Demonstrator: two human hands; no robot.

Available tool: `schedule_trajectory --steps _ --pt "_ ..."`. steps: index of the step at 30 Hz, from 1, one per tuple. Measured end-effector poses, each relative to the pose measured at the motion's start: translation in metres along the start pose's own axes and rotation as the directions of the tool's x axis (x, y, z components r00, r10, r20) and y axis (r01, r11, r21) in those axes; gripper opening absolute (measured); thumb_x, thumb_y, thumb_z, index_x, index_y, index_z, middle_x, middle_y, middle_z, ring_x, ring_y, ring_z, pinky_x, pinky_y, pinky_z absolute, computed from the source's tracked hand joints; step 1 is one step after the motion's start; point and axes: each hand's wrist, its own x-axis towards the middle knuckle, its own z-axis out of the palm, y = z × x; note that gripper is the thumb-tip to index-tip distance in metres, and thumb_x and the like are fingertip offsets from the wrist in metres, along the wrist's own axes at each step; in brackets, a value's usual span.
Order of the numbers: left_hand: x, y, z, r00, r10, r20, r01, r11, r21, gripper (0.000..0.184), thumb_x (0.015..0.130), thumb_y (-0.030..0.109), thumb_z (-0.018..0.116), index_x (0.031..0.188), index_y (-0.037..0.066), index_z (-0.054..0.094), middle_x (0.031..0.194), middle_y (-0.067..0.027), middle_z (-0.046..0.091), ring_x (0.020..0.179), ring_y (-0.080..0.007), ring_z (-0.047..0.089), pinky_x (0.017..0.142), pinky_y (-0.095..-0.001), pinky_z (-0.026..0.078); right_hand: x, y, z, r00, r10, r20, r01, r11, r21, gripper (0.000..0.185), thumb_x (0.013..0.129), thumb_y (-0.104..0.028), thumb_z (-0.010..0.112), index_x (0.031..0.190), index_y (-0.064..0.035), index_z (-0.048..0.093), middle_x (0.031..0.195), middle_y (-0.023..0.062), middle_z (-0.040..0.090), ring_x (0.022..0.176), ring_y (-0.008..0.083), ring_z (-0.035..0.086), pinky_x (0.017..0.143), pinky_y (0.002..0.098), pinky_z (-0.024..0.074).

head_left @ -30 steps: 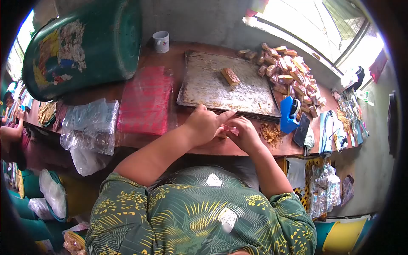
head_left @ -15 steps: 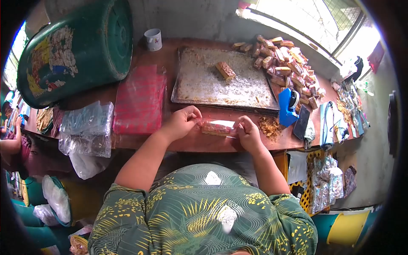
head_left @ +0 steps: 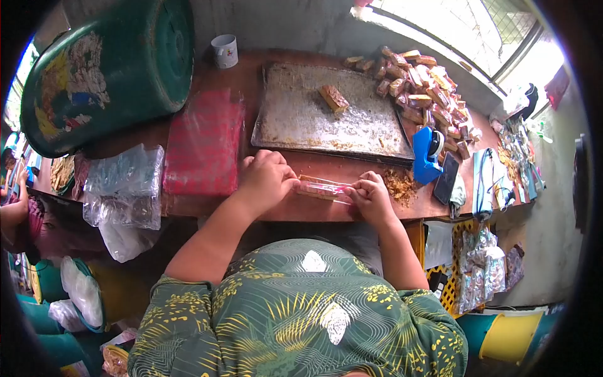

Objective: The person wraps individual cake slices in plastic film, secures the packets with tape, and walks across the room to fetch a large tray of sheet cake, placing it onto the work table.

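Observation:
A small bar in clear and pink wrapping [head_left: 321, 189] lies at the table's front edge between my hands. My left hand [head_left: 269, 180] pinches the wrapper at the bar's left end. At its right end, the fingers of my right hand [head_left: 372, 193] are closed on the wrapper. Beyond them, one bar [head_left: 333, 98] rests on the worn metal tray [head_left: 295, 135]. Brown crumbs [head_left: 401, 186] lie just right of my right hand. A blue tape dispenser [head_left: 427, 164] stands by the tray's right corner.
Many wrapped bars [head_left: 430, 94] are heaped at the back right. A phone [head_left: 446, 179] lies beside the dispenser. Red plastic sheets [head_left: 204, 144] and clear bags [head_left: 122, 188] lie on the left, below a large green drum [head_left: 113, 75]. A white mug [head_left: 225, 51] stands behind. Another person's arm [head_left: 16, 210] shows far left.
The bar came into view between my hands as they moved apart. Since half a second ago, my left hand has turned over the bar's left end, and the wrapper is drawn closer round it.

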Motion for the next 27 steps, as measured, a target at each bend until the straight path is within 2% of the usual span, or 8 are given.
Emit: schedule_trajectory --steps 4,7,13,17,18,21,25,27 --pt "0.001 -0.009 0.008 0.991 -0.104 0.084 0.098 0.993 0.067 0.014 0.085 0.03 0.078 0.086 0.016 0.078 0.11 -0.0037 0.06 0.123 -0.0266 0.051 0.098 -0.0473 0.038 0.008 -0.006 -0.006 0.987 0.083 0.139 -0.058 0.983 -0.173 0.021 0.079 -0.026 0.085 0.083 -0.0083 0.075 0.101 0.0093 0.066 0.101 0.0339 0.059 0.086 0.0435 0.0502" --pt "0.005 -0.011 0.021 0.988 -0.09 -0.126 0.097 0.994 0.05 0.014 0.085 0.03 0.077 0.089 0.017 0.077 0.106 -0.0029 0.063 0.119 -0.0265 0.053 0.099 -0.0488 0.038 0.011 -0.008 -0.002 0.999 0.046 -0.008 -0.047 0.981 -0.19 0.016 0.078 -0.024 0.082 0.083 -0.011 0.075 0.103 0.0074 0.066 0.102 0.0335 0.059 0.087 0.0437 0.0501" --pt "-0.009 -0.005 0.02 0.977 0.209 0.033 -0.211 0.947 0.243 0.01 0.086 0.019 0.071 0.095 0.015 0.075 0.098 -0.0011 0.069 0.112 -0.0239 0.057 0.097 -0.052 0.038 -0.011 -0.025 -0.004 0.979 -0.115 0.166 0.162 0.937 -0.309 0.019 0.078 -0.015 0.076 0.096 -0.0195 0.08 0.106 0.0028 0.068 0.11 0.0288 0.058 0.095 0.044 0.0457" --pt "-0.024 0.007 0.016 0.964 0.251 0.09 -0.266 0.932 0.246 0.014 0.087 0.016 0.069 0.098 0.012 0.075 0.099 -0.0021 0.069 0.107 -0.0242 0.059 0.091 -0.0516 0.038 -0.022 -0.042 -0.008 0.975 -0.043 0.219 0.096 0.967 -0.237 0.026 0.079 -0.018 0.077 0.104 -0.0233 0.08 0.105 0.0013 0.068 0.112 0.0275 0.056 0.099 0.0441 0.0422" --pt "-0.014 0.009 0.007 0.955 0.166 0.245 -0.242 0.914 0.325 0.012 0.086 0.018 0.071 0.095 0.013 0.077 0.102 -0.0025 0.069 0.108 -0.025 0.059 0.091 -0.05 0.039 -0.015 -0.042 -0.016 0.96 -0.03 0.28 0.106 0.959 -0.262 0.025 0.078 -0.019 0.077 0.103 -0.0239 0.079 0.107 0.0014 0.068 0.113 0.027 0.056 0.099 0.0439 0.0416" --pt "0.013 0.005 0.002 0.958 0.09 0.271 -0.153 0.964 0.219 0.011 0.087 0.022 0.071 0.09 0.014 0.078 0.103 -0.0026 0.069 0.108 -0.0256 0.059 0.091 -0.0482 0.039 0.001 -0.036 -0.008 0.977 -0.016 0.213 0.092 0.932 -0.35 0.014 0.081 -0.022 0.075 0.094 -0.021 0.077 0.103 0.0017 0.067 0.111 0.0268 0.056 0.096 0.0445 0.0418" --pt "0.003 0.003 0.027 0.965 0.261 0.04 -0.255 0.88 0.4 0.015 0.089 0.025 0.066 0.089 0.015 0.078 0.101 -0.0035 0.065 0.104 -0.0267 0.056 0.088 -0.0476 0.04 -0.007 -0.041 0.003 0.987 -0.114 0.116 0.154 0.883 -0.443 0.016 0.084 -0.024 0.076 0.097 -0.0153 0.075 0.098 0.0048 0.066 0.104 0.0289 0.058 0.089 0.0438 0.0459" --pt "-0.022 -0.001 0.052 0.944 0.31 -0.111 -0.258 0.907 0.332 0.03 0.091 0.027 0.065 0.112 0.006 0.073 0.102 -0.0066 0.062 0.105 -0.0286 0.054 0.09 -0.0488 0.039 -0.026 -0.04 0.012 0.982 -0.173 0.073 0.187 0.857 -0.48 0.023 0.084 -0.029 0.076 0.101 -0.0147 0.074 0.101 0.0057 0.065 0.105 0.0285 0.057 0.09 0.044 0.0455"
